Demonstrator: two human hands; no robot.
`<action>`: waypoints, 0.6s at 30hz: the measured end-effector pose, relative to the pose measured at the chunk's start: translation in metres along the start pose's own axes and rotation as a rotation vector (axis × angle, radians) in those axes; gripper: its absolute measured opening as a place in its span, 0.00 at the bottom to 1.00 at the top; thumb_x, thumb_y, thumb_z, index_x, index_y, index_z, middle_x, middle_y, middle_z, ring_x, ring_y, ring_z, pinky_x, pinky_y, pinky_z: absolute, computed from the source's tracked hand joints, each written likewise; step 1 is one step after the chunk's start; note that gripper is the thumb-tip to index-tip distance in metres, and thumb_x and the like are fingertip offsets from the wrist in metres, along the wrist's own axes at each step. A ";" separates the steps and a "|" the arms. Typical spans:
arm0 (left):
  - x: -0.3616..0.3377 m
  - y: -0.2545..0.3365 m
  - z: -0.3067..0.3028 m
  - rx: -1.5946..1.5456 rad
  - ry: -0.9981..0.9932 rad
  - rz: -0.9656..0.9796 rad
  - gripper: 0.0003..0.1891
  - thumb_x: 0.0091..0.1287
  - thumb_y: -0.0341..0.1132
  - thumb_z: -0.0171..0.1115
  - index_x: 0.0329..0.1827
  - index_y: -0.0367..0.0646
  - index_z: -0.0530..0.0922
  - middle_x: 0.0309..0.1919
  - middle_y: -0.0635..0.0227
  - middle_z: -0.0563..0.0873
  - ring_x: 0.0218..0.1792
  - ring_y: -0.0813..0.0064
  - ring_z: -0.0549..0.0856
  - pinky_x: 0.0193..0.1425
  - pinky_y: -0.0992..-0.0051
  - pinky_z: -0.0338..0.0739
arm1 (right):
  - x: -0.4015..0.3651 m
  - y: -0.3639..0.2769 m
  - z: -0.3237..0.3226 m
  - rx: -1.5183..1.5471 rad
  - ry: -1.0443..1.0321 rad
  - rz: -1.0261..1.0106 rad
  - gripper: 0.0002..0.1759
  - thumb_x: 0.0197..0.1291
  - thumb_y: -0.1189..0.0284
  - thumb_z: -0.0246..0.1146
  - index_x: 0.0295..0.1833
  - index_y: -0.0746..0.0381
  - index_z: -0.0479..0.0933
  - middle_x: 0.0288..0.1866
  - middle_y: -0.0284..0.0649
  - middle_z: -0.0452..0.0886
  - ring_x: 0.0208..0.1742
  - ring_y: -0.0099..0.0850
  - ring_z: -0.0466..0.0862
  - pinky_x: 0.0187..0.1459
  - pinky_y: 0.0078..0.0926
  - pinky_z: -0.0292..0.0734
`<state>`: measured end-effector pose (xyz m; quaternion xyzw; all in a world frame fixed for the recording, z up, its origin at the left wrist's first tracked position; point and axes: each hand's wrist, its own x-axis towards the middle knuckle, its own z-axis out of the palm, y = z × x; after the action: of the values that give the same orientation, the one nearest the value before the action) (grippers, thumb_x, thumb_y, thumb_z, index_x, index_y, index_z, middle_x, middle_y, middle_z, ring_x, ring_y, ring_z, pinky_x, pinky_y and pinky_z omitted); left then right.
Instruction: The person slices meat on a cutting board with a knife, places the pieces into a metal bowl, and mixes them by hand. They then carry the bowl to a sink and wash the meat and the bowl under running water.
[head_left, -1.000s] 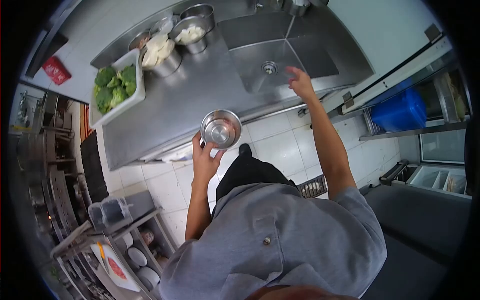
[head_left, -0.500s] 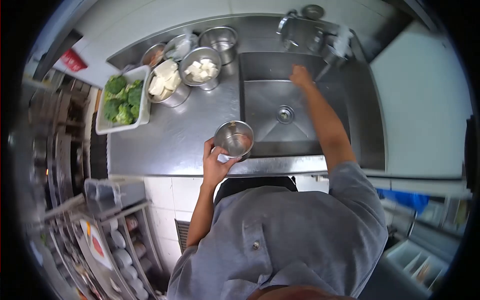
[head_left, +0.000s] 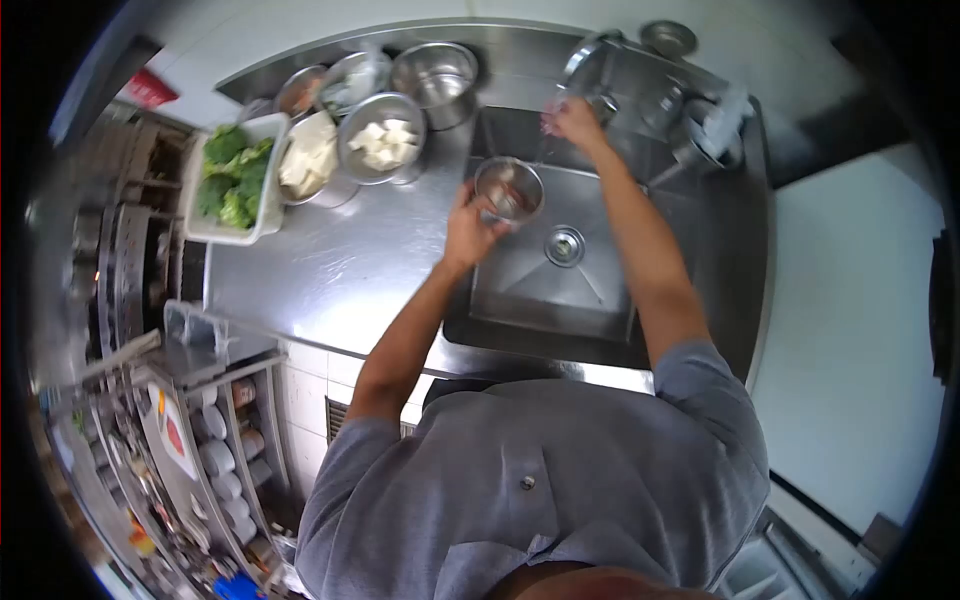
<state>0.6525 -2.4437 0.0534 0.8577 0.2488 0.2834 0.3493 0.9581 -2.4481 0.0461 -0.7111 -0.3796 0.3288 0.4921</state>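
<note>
A small round steel bowl is tilted over the left side of the sink, held at its rim and side by my left hand. Its inside shows shiny metal and reddish reflections. My right hand reaches to the back of the sink, right below the end of the curved chrome faucet. Its fingers point left, loosely bent and a little apart. The drain shows below and right of the bowl.
Left on the steel counter stand a white tub of broccoli, two pots of white tofu-like pieces and other steel pots. A pot with a handle sits at the sink's back right corner.
My left hand has carried the bowl from the counter's front edge forward and right, over the sink. My right hand has shifted up and left toward the faucet end.
</note>
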 end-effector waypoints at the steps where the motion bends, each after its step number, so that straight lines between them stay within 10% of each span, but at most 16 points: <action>1: 0.015 -0.002 0.009 0.034 -0.003 0.045 0.20 0.41 0.33 0.83 0.33 0.39 0.80 0.62 0.47 0.75 0.62 0.46 0.76 0.64 0.59 0.74 | -0.009 -0.023 0.008 0.407 0.040 0.035 0.07 0.65 0.74 0.61 0.41 0.68 0.78 0.31 0.42 0.84 0.31 0.30 0.86 0.27 0.28 0.81; 7: 0.069 -0.013 0.047 0.053 0.027 0.042 0.20 0.39 0.33 0.84 0.33 0.40 0.81 0.62 0.51 0.76 0.61 0.50 0.78 0.63 0.62 0.76 | -0.017 -0.054 0.007 0.418 -0.047 0.165 0.07 0.62 0.76 0.62 0.43 0.68 0.79 0.37 0.48 0.86 0.34 0.39 0.87 0.32 0.36 0.83; 9: 0.079 -0.009 0.048 0.049 -0.017 -0.003 0.19 0.41 0.35 0.83 0.33 0.40 0.82 0.60 0.53 0.77 0.59 0.51 0.79 0.61 0.61 0.76 | -0.016 -0.044 0.001 -0.483 0.182 0.023 0.14 0.56 0.78 0.62 0.49 0.62 0.80 0.44 0.48 0.86 0.43 0.48 0.87 0.44 0.42 0.83; 18: 0.085 0.011 0.037 0.031 -0.093 -0.063 0.22 0.40 0.43 0.85 0.31 0.38 0.84 0.53 0.51 0.81 0.51 0.54 0.84 0.55 0.62 0.80 | -0.041 -0.015 0.007 -0.761 -0.026 0.013 0.17 0.57 0.72 0.62 0.54 0.53 0.82 0.48 0.49 0.85 0.52 0.50 0.84 0.54 0.47 0.78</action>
<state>0.7405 -2.4146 0.0664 0.8670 0.2636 0.2285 0.3558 0.9287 -2.4766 0.0619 -0.8411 -0.4763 0.1763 0.1859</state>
